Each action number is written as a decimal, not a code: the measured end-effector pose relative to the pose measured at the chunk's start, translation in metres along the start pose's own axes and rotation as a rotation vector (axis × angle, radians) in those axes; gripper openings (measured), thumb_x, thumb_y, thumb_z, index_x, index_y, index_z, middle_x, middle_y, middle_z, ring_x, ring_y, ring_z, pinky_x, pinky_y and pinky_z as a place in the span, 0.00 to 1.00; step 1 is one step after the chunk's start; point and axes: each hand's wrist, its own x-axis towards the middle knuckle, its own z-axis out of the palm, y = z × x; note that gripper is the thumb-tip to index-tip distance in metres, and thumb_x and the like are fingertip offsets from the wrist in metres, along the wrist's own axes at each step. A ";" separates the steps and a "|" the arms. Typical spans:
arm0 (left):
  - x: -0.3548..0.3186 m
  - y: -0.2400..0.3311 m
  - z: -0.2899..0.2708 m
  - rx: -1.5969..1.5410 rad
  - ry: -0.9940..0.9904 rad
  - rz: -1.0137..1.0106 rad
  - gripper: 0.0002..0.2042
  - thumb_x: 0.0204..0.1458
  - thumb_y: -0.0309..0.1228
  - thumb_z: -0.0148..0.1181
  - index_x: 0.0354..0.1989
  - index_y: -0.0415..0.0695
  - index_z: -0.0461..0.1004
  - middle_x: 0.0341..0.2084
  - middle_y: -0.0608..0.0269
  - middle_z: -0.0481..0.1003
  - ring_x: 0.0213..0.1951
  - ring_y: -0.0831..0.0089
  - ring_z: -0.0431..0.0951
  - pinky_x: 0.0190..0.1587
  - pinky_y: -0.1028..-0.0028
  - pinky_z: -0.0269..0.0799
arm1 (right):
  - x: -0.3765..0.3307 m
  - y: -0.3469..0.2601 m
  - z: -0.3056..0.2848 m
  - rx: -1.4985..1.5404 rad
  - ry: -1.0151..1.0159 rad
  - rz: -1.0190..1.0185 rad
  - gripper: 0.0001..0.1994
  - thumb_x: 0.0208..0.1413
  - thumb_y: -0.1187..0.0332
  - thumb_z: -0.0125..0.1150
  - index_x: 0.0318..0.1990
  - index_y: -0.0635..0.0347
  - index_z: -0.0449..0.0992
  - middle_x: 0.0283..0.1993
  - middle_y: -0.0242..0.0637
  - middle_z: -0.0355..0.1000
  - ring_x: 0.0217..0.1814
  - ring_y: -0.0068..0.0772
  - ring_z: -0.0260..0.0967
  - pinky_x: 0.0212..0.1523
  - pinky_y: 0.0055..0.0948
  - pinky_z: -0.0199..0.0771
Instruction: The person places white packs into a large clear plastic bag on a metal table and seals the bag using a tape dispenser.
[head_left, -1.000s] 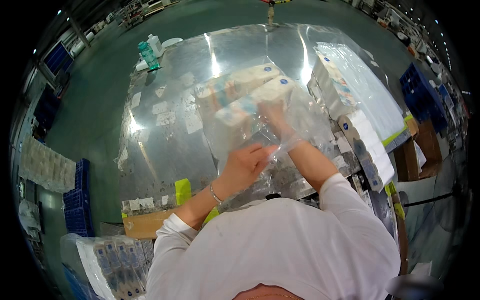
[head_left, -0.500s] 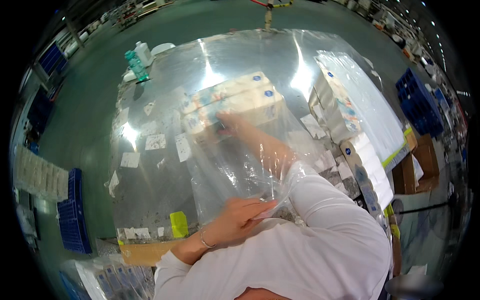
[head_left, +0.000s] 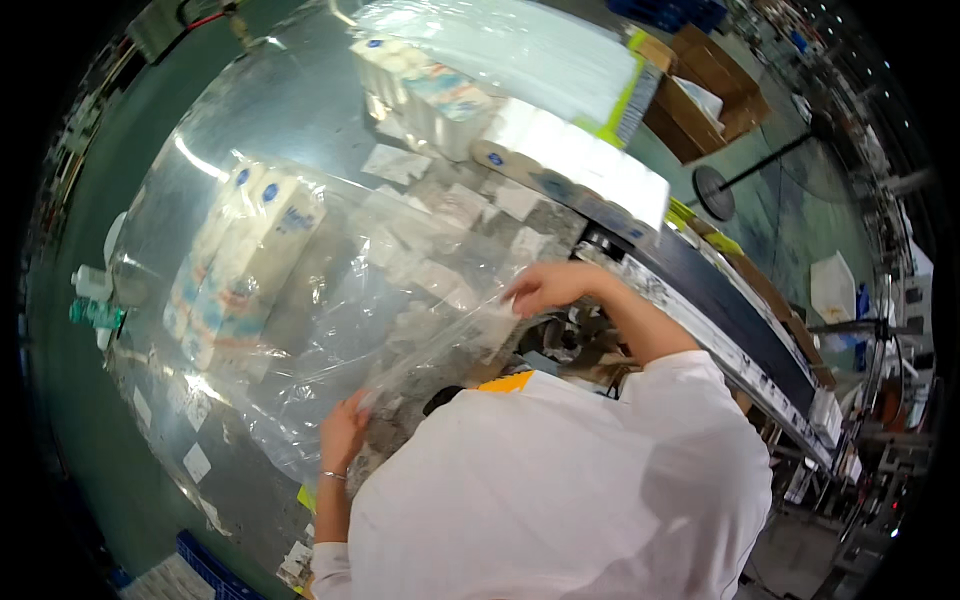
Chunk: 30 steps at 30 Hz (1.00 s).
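A: Hands?
B: Left hand (head_left: 343, 432) and right hand (head_left: 545, 288) each pinch the near edge of the clear plastic bag (head_left: 380, 300), holding its mouth.
A: And the packs?
B: White tissue packs (head_left: 240, 260) sit deep inside the bag, on the steel bench (head_left: 290, 100). Looks like bagging; closing the mouth needs both edges gathered. More packs (head_left: 520, 140) farther back.

Bagged packs: white paper-wrapped packs with blue round marks (head_left: 245, 262), inside clear plastic bag (head_left: 400, 290), left.
Far packs: white stacked packages (head_left: 560, 150), top centre.
Labels: white paper slips (head_left: 197, 462) on surface.
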 end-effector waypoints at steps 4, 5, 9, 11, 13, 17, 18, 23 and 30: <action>0.022 0.049 -0.046 0.172 -0.051 0.227 0.21 0.47 0.32 0.57 0.51 0.45 0.65 0.39 0.52 0.71 0.40 0.56 0.71 0.42 0.64 0.68 | -0.099 0.081 -0.093 0.113 1.161 0.250 0.12 0.49 0.70 0.52 0.41 0.63 0.72 0.36 0.39 0.74 0.35 0.29 0.70 0.37 0.29 0.69; 0.032 0.066 -0.055 0.140 0.017 0.370 0.21 0.47 0.32 0.57 0.51 0.44 0.64 0.40 0.51 0.71 0.40 0.57 0.72 0.42 0.65 0.68 | -0.117 0.110 -0.115 -0.143 1.509 0.223 0.13 0.50 0.67 0.52 0.42 0.63 0.72 0.37 0.44 0.73 0.37 0.38 0.71 0.37 0.32 0.70; 0.092 0.193 -0.066 -0.636 -0.137 0.344 0.20 0.51 0.29 0.53 0.54 0.40 0.61 0.44 0.56 0.70 0.46 0.71 0.69 0.46 0.74 0.65 | -0.133 0.200 -0.142 -0.180 1.474 0.577 0.21 0.51 0.56 0.52 0.45 0.64 0.71 0.38 0.50 0.72 0.42 0.47 0.70 0.43 0.36 0.67; 0.132 0.235 -0.046 -0.840 -0.268 0.366 0.21 0.55 0.33 0.49 0.56 0.39 0.58 0.49 0.56 0.66 0.50 0.70 0.66 0.51 0.74 0.62 | -0.119 0.157 -0.137 -0.236 1.251 0.710 0.21 0.52 0.54 0.51 0.41 0.66 0.73 0.29 0.47 0.74 0.32 0.43 0.72 0.35 0.33 0.70; 0.174 0.256 -0.007 -1.033 -0.340 0.243 0.25 0.57 0.40 0.45 0.58 0.38 0.54 0.52 0.53 0.63 0.53 0.66 0.64 0.53 0.71 0.60 | -0.110 0.137 -0.138 0.016 0.949 0.617 0.20 0.53 0.53 0.50 0.36 0.65 0.74 0.24 0.42 0.72 0.25 0.32 0.70 0.26 0.28 0.68; 0.219 0.289 0.051 -1.534 -0.377 -0.138 0.30 0.56 0.50 0.42 0.59 0.39 0.53 0.55 0.54 0.60 0.56 0.64 0.62 0.56 0.68 0.58 | -0.076 0.161 -0.108 0.378 0.581 0.289 0.16 0.54 0.59 0.50 0.24 0.64 0.72 0.14 0.33 0.68 0.13 0.22 0.64 0.17 0.26 0.64; 0.219 0.298 0.055 -1.607 -0.374 -0.196 0.31 0.55 0.51 0.41 0.58 0.39 0.53 0.55 0.54 0.60 0.56 0.64 0.61 0.56 0.68 0.58 | -0.065 0.152 -0.105 0.205 0.637 0.265 0.13 0.53 0.62 0.51 0.32 0.66 0.73 0.20 0.39 0.71 0.21 0.28 0.69 0.25 0.26 0.68; 0.205 0.305 0.059 -1.931 -0.443 -0.137 0.32 0.54 0.54 0.40 0.58 0.40 0.54 0.54 0.53 0.61 0.54 0.60 0.64 0.56 0.64 0.59 | 0.007 0.151 -0.040 0.747 1.071 0.157 0.25 0.54 0.53 0.44 0.49 0.66 0.67 0.45 0.47 0.70 0.45 0.36 0.68 0.44 0.27 0.66; 0.177 0.308 0.004 -1.789 -0.535 -0.104 0.29 0.49 0.47 0.50 0.54 0.39 0.59 0.48 0.52 0.67 0.48 0.61 0.69 0.52 0.65 0.65 | -0.060 0.041 -0.059 1.272 0.474 0.047 0.29 0.48 0.51 0.52 0.52 0.66 0.63 0.46 0.45 0.69 0.45 0.34 0.69 0.47 0.29 0.69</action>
